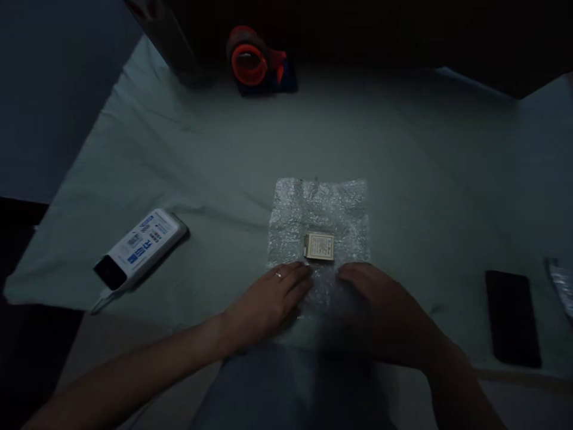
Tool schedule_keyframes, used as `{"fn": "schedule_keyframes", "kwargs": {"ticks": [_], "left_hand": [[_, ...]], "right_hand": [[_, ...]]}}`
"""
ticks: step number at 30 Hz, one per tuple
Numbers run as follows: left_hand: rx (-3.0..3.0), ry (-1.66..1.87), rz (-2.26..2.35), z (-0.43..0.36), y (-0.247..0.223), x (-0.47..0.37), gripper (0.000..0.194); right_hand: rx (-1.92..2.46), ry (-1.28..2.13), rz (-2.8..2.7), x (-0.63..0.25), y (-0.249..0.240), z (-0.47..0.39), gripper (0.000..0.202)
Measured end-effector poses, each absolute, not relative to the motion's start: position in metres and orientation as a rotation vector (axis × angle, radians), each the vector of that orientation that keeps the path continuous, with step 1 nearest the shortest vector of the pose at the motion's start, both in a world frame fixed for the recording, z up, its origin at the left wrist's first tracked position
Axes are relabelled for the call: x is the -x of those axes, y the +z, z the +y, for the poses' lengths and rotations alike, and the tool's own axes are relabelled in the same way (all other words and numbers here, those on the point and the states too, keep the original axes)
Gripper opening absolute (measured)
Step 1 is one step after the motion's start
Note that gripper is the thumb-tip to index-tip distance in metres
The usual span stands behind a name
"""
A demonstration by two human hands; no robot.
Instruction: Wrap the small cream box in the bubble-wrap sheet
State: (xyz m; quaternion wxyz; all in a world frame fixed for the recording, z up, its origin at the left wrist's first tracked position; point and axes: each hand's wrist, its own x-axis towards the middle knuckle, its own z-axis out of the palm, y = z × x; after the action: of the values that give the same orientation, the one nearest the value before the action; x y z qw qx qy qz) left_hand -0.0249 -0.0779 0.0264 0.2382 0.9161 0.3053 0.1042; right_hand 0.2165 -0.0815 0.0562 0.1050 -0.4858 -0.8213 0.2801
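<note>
A sheet of bubble wrap (289, 224) lies spread on the pale green cloth in front of me. On it rests a small cream-coloured box (321, 246) with printed text and a dark-edged left end. My left hand (277, 298), with a ring on one finger, lies on the near left part of the wrap, fingers extended just below the box. On the near right part is my right hand (376, 304), its fingers stretched toward the box but apart from it. Shadow hides the right hand's underside and the wrap's near right corner.
A red and blue tape dispenser (250, 63) stands at the back. To the left lies a white power bank with blue print (143, 245) and a cable. A black phone (513, 318) is at the right, near a shiny packet (563, 286). The cloth (215, 155) is wrinkled.
</note>
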Motion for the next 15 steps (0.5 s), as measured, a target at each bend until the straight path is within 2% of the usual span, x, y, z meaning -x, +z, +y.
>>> {"fn": "schedule_keyframes", "kwargs": {"ticks": [2, 5, 6, 11, 15], "left_hand": [[-2.451, 0.416, 0.920, -0.072, 0.035, 0.023, 0.026], [-2.374, 0.535, 1.074, -0.056, 0.047, 0.018, 0.019], [-2.329, 0.561, 1.112, -0.050, 0.050, 0.017, 0.018], [-2.014, 0.674, 1.249, -0.022, 0.049, 0.009, 0.010], [-1.789, 0.707, 1.337, -0.011, 0.037, 0.003, 0.015]], "right_hand": [[1.426, 0.808, -2.495, -0.216, 0.060, -0.088, 0.042], [1.496, 0.761, -2.423, -0.214, 0.060, -0.082, 0.020], [1.519, 0.784, -2.366, -0.214, 0.059, -0.077, 0.019], [1.632, 0.838, -2.170, -0.215, 0.055, -0.045, 0.023], [1.769, 0.740, -2.088, -0.211, 0.043, -0.035, 0.024]]}}
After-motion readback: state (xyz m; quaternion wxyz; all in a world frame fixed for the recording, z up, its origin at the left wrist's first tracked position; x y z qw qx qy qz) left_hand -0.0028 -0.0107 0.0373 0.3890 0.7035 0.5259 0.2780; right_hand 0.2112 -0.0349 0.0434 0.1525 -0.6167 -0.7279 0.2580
